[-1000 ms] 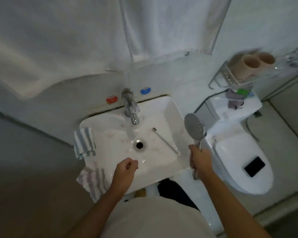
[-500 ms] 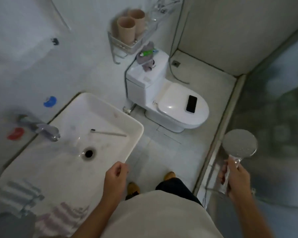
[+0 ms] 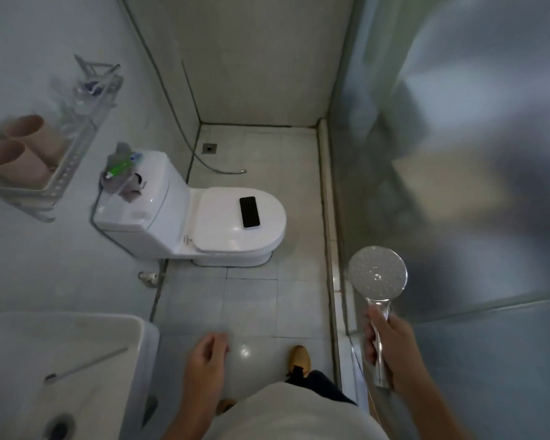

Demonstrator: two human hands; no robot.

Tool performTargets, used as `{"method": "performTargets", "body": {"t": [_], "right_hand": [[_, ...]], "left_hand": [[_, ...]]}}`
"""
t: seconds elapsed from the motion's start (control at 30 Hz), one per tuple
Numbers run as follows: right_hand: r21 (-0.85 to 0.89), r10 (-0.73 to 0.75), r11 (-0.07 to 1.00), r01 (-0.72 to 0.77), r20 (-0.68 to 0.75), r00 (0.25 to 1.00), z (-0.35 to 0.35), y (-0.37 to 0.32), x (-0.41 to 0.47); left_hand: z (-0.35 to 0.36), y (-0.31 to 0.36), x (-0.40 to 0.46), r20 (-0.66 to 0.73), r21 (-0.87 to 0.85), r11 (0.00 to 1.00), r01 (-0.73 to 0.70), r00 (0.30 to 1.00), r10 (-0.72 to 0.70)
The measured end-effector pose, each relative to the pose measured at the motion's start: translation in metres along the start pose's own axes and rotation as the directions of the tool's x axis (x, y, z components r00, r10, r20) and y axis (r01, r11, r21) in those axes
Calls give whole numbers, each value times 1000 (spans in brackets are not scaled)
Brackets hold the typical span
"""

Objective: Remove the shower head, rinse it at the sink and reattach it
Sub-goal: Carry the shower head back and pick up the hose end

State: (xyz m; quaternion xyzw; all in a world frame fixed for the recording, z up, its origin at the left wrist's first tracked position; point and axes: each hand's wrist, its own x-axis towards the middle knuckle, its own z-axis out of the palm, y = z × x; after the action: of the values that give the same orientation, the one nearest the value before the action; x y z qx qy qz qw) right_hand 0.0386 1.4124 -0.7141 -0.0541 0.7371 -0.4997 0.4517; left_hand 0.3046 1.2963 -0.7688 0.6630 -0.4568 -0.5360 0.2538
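My right hand (image 3: 391, 347) grips the chrome handle of the shower head (image 3: 377, 276), whose round spray face points up toward me, at the lower right beside the glass shower partition (image 3: 458, 185). My left hand (image 3: 205, 360) hangs loosely curled over the floor, holding nothing, just right of the white sink (image 3: 140, 341) at the lower left. The loose shower hose (image 3: 216, 168) runs down the back wall and its end lies on the floor behind the toilet.
A white toilet (image 3: 185, 223) stands in the middle with a black phone (image 3: 249, 212) on its closed lid. A wall rack (image 3: 61, 173) holds two beige cups. A thin rod lies in the sink (image 3: 86, 365). Tiled floor lies between the sink and the partition.
The view has swung right, away from the sink toward the toilet and shower corner. My right hand carried the shower head along; my left hand left the sink rim.
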Motion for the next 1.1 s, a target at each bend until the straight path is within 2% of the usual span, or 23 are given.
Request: {"method": "performTargets", "body": {"t": [0.13,0.3,0.57,0.8,1.1], "right_hand": [[-11,-15,1000,16,61,998,-17,-15,24],[6,37,999,-38,85,996,-29,-30,49],[53,102,993,-107,94,990,-28,-44,76],[1,163,986,-164,71,984,-21,-65,119],[-68,219,973,-219,0,976,1,-160,209]], "left_hand": [[39,31,-1,45,29,998,-64,997,62],[69,66,-16,87,42,993,-108,991,104],[96,93,-3,124,91,988,-122,986,110],[130,112,53,190,71,991,-112,977,96],[171,196,163,235,-59,995,-83,967,95]]}}
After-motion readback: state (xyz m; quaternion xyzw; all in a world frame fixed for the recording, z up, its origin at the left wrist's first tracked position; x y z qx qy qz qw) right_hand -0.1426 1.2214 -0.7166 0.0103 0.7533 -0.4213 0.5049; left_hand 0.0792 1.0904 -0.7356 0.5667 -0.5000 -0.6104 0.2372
